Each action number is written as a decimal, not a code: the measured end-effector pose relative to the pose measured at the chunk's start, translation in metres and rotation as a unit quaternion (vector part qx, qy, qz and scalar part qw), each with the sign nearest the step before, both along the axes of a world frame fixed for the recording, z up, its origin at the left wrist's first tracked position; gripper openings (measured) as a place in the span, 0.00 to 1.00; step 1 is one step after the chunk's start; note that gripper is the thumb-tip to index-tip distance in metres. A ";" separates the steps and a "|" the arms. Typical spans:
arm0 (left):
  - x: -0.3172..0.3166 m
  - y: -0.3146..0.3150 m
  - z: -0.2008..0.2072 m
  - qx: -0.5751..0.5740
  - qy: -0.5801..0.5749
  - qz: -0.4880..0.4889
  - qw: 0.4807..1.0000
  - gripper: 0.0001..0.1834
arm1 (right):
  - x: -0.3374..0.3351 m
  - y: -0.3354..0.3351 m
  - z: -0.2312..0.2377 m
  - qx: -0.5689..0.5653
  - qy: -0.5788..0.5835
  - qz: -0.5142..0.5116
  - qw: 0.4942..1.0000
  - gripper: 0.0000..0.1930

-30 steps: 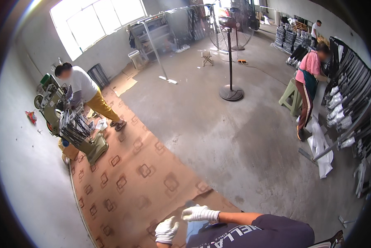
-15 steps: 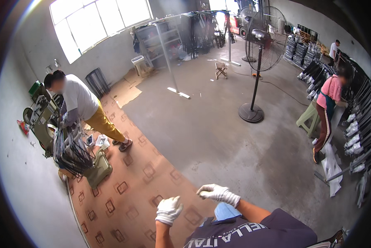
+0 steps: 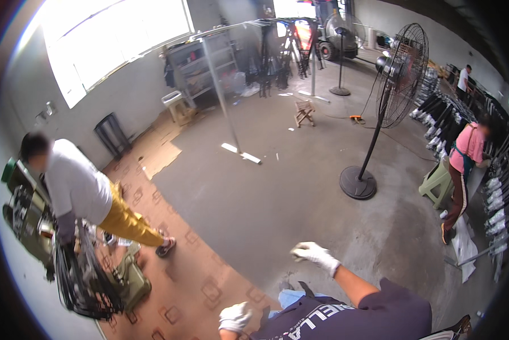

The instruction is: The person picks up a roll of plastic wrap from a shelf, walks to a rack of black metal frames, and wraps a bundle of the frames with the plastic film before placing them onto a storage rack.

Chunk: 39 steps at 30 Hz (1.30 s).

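Both my hands wear white knitted gloves and hold nothing I can see. My left hand (image 3: 235,317) hangs low near the bottom edge, above the reddish patterned floor covering (image 3: 178,297), its fingers loosely bent and partly apart. Reaching forward over the grey concrete floor (image 3: 254,209), my right hand (image 3: 315,255) has slightly curved fingers with a gap at the thumb. Neither hand touches anything. Between them are the front of my dark printed shirt (image 3: 345,314) and some light blue cloth (image 3: 288,297) below it.
At left, a person (image 3: 79,187) grips black metal frames (image 3: 84,277) beside a green machine (image 3: 25,218). A standing fan (image 3: 358,182) is ahead right, near a green stool (image 3: 435,184) and a person in pink (image 3: 467,147). A rack post (image 3: 220,96) and folding stool (image 3: 304,113) stand farther off.
The view has shifted forward, so the left-hand person and the fan look nearer. My left hand has dropped toward the lower edge; my right hand has moved rightward, farther from it.
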<state>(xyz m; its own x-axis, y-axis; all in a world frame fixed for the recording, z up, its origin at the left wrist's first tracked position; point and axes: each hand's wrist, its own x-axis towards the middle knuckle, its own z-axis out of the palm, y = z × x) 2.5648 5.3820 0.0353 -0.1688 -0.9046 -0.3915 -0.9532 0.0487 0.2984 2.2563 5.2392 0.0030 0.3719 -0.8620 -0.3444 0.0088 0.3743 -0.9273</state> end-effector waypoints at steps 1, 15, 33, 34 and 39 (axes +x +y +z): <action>0.024 -0.018 -0.014 -0.109 -0.013 0.014 0.994 0.19 | 0.027 -0.036 0.034 0.002 0.098 0.051 0.994 0.17; 0.214 -0.371 -0.042 0.017 0.080 0.126 0.989 0.25 | 0.243 -0.360 0.110 -0.167 0.310 0.327 0.877 0.19; 0.321 -0.956 0.010 0.002 0.191 -0.114 0.975 0.23 | 0.341 -0.816 -0.017 0.082 0.215 0.003 0.973 0.14; 0.339 -0.985 0.006 0.018 0.146 -0.107 0.983 0.23 | 0.349 -0.855 0.000 0.048 0.249 0.008 0.967 0.15; 0.414 -1.111 0.037 -0.133 0.109 0.003 0.985 0.20 | 0.416 -1.055 0.072 -0.160 0.367 0.074 0.913 0.20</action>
